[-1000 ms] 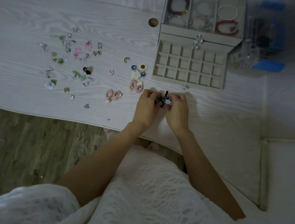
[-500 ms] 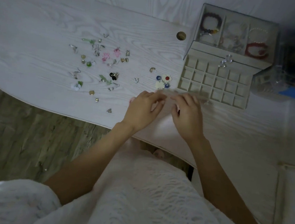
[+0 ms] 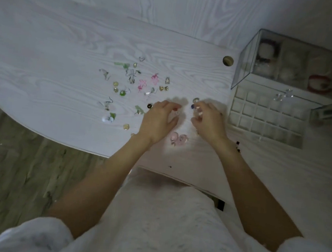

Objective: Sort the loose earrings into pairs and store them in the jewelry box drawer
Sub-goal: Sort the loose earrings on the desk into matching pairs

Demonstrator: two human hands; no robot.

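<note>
Head view, looking down at a white wood-grain desk (image 3: pixel 72 43). Both hands sit side by side over the desk's near middle, palms down.

Left hand (image 3: pixel 159 119): fingers (image 3: pixel 173 106) reach forward, gently bent and slightly spread, tips at or just above the desk; blur hides whether they touch or pinch a small item beneath them, so its grip cannot be told.

Right hand (image 3: pixel 208 120): fingers curled inward, thumb and forefinger drawn close in a narrow grip beside a blue-dotted earring (image 3: pixel 192 106). Whether anything is pinched between them cannot be told.

Loose earrings (image 3: pixel 130 86) lie scattered on the desk to the left of and beyond the hands: green, pink (image 3: pixel 148 82), gold and clear pieces, none sorted. A black stud (image 3: pixel 149 105) lies just beside the left hand. A pale pink pair (image 3: pixel 178 138) lies on the desk between the two wrists. Small dark pieces (image 3: pixel 238 146) lie by the right wrist.

The jewelry box (image 3: pixel 247 58), glass-walled, stands at the right rear of the desk. Its drawer (image 3: pixel 266 116) is pulled out toward the viewer, with a grid of small square compartments; blur hides their contents. The right hand is near the drawer's left edge, apart from it.

A round hole (image 3: pixel 228 61) marks the desk left of the box.
</note>
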